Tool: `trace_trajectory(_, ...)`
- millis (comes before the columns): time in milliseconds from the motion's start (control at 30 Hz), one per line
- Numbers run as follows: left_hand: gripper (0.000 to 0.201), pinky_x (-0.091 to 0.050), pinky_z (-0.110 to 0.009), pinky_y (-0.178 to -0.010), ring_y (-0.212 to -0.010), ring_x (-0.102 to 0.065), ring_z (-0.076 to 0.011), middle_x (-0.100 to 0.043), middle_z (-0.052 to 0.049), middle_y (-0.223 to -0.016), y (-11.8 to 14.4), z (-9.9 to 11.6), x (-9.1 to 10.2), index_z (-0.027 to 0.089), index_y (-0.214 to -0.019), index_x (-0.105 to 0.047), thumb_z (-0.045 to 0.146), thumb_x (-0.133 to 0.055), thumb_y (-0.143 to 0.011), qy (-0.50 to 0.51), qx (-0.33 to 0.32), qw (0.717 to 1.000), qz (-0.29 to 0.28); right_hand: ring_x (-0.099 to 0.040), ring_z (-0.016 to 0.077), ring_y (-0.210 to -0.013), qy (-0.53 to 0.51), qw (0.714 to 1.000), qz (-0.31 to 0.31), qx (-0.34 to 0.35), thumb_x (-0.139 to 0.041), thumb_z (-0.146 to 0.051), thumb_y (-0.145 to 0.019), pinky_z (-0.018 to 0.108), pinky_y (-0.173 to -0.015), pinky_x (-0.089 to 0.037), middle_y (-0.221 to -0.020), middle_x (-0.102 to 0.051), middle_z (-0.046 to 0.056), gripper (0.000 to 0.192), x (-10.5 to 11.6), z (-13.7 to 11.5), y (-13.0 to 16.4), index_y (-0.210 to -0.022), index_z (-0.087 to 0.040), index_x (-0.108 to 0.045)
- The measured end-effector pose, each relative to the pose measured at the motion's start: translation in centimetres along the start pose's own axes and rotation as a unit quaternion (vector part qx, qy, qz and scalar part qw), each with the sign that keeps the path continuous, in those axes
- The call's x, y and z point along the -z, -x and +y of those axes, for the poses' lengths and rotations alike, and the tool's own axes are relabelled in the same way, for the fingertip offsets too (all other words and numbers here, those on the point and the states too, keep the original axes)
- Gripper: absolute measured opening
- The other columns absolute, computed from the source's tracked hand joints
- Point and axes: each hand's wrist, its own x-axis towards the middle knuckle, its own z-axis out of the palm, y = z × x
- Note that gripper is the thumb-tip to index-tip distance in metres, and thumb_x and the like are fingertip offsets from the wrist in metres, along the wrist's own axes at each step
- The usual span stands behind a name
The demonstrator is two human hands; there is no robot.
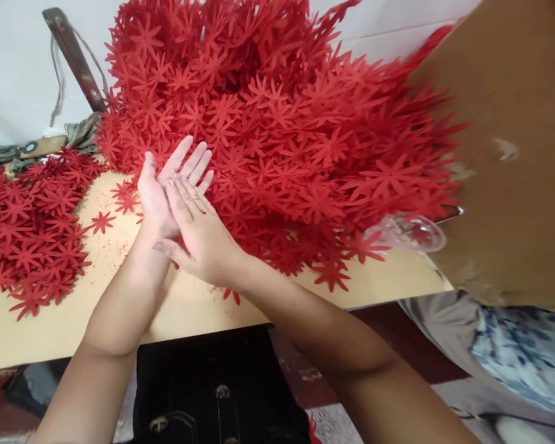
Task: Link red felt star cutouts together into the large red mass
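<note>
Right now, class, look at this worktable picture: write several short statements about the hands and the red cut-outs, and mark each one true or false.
1. The left hand is open, palm up. True.
2. The right hand grips scissors. False: it lies flat across the left palm.
3. The big pile of red flower cut-outs sits behind the hands. True.
4. The smaller pile is blue. False: it is red.
5. The table is black. False: it is pale tan.

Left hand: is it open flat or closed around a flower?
Open. The left hand lies palm up, fingers spread, with the right hand resting across it; no flower visible in it.
</note>
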Motion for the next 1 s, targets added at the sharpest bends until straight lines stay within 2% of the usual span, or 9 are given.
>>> trace_trajectory(100, 0.067, -0.043, -0.035, -0.099, -0.127, -0.049, -0.0181, -0.063, -0.005, -0.117, -0.1, 2.1, 1.2, 0.021, -0.104, -0.056, 0.051, 0.001, -0.089, 0.033, -0.018, 0.999, -0.025, -0.032, 0.0228, -0.138, -0.021, 0.998, -0.020, 0.061, -0.035, -0.044, -0.091, 0.044, -0.114, -0.028, -0.143, -0.042, 0.015, 0.057, 1.7, 0.6, 0.7, -0.135, -0.009, -0.042)
trace_trajectory(200, 0.060, -0.043, -0.034, -0.100, -0.129, -0.045, -0.0153, -0.062, -0.002, -0.120, 0.0, 4.2, 1.9, 0.022, -0.101, -0.056, 0.044, -0.001, -0.091, 0.069, -0.064, 0.996, 0.007, -0.054, 0.0197, -0.114, 0.006, 0.998, -0.045, 0.040, -0.040, -0.036, -0.091, 0.039, -0.101, -0.042, -0.122, -0.062, 0.010, 0.038, 3.8, 2.6, 2.3, -0.117, -0.016, -0.060)
trace_trajectory(300, 0.044, -0.044, -0.029, -0.099, -0.131, -0.043, -0.0109, -0.061, 0.002, -0.122, 0.2, 5.3, 2.3, 0.022, -0.098, -0.054, 0.034, -0.012, -0.092, 0.107, -0.093, 0.988, 0.058, -0.054, 0.0252, -0.101, 0.134, 0.979, -0.149, -0.029, -0.054, -0.030, -0.084, 0.041, -0.091, -0.044, -0.104, -0.066, 0.013, 0.030, 4.0, 4.6, 3.9, -0.104, -0.011, -0.067)
trace_trajectory(367, 0.035, -0.046, -0.026, -0.095, -0.131, -0.043, -0.0104, -0.062, 0.003, -0.121, 0.2, 5.4, 2.4, 0.022, -0.096, -0.055, 0.031, -0.021, -0.090, 0.114, -0.096, 0.985, 0.089, -0.050, 0.0287, -0.101, 0.218, 0.949, -0.219, -0.062, -0.056, -0.026, -0.082, 0.043, -0.086, -0.041, -0.103, -0.065, 0.014, 0.026, 3.4, 5.5, 4.5, -0.098, -0.011, -0.070)
trace_trajectory(433, 0.031, -0.049, -0.025, -0.090, -0.130, -0.045, -0.0129, -0.065, 0.001, -0.117, 0.1, 5.1, 2.4, 0.023, -0.095, -0.056, 0.030, -0.027, -0.088, 0.093, -0.093, 0.984, 0.118, -0.048, 0.0295, -0.102, 0.268, 0.926, -0.252, -0.078, -0.052, -0.024, -0.083, 0.042, -0.084, -0.038, -0.104, -0.064, 0.014, 0.024, 2.7, 5.9, 4.6, -0.097, -0.013, -0.070)
trace_trajectory(567, 0.029, -0.052, -0.025, -0.083, -0.123, -0.053, -0.0181, -0.071, -0.003, -0.103, -0.3, 4.5, 2.2, 0.024, -0.096, -0.061, 0.032, -0.036, -0.085, 0.036, -0.088, 0.984, 0.152, -0.046, 0.0288, -0.103, 0.309, 0.912, -0.253, -0.091, -0.048, -0.024, -0.086, 0.039, -0.083, -0.035, -0.107, -0.061, 0.015, 0.030, 2.2, 6.0, 3.8, -0.107, -0.011, -0.065)
trace_trajectory(767, 0.028, -0.052, -0.023, -0.077, -0.114, -0.060, -0.0185, -0.073, -0.002, -0.091, -0.5, 4.3, 2.5, 0.025, -0.094, -0.064, 0.035, -0.040, -0.084, 0.001, -0.094, 0.982, 0.163, -0.049, 0.0301, -0.106, 0.301, 0.905, -0.289, -0.086, -0.050, -0.025, -0.084, 0.039, -0.083, -0.036, -0.110, -0.061, 0.016, 0.035, 2.7, 6.5, 3.3, -0.114, -0.010, -0.062)
trace_trajectory(900, 0.029, -0.053, -0.025, -0.078, -0.108, -0.063, -0.0189, -0.073, -0.002, -0.089, -0.9, 3.7, 2.5, 0.023, -0.093, -0.064, 0.039, -0.040, -0.086, -0.056, -0.110, 0.979, 0.162, -0.056, 0.0278, -0.098, 0.277, 0.920, -0.271, -0.062, -0.044, -0.018, -0.085, 0.039, -0.081, -0.039, -0.101, -0.067, 0.016, 0.032, 2.9, 7.2, 3.3, -0.107, -0.010, -0.067)
trace_trajectory(1000, 0.030, -0.053, -0.027, -0.080, -0.101, -0.066, -0.0193, -0.072, -0.004, -0.087, -1.0, 2.8, 2.3, 0.021, -0.088, -0.065, 0.041, -0.043, -0.086, -0.119, -0.129, 0.972, 0.156, -0.059, 0.0249, -0.092, 0.218, 0.954, -0.192, -0.070, -0.040, -0.017, -0.087, 0.039, -0.083, -0.042, -0.097, -0.070, 0.015, 0.034, 3.5, 7.7, 3.1, -0.103, -0.009, -0.069)
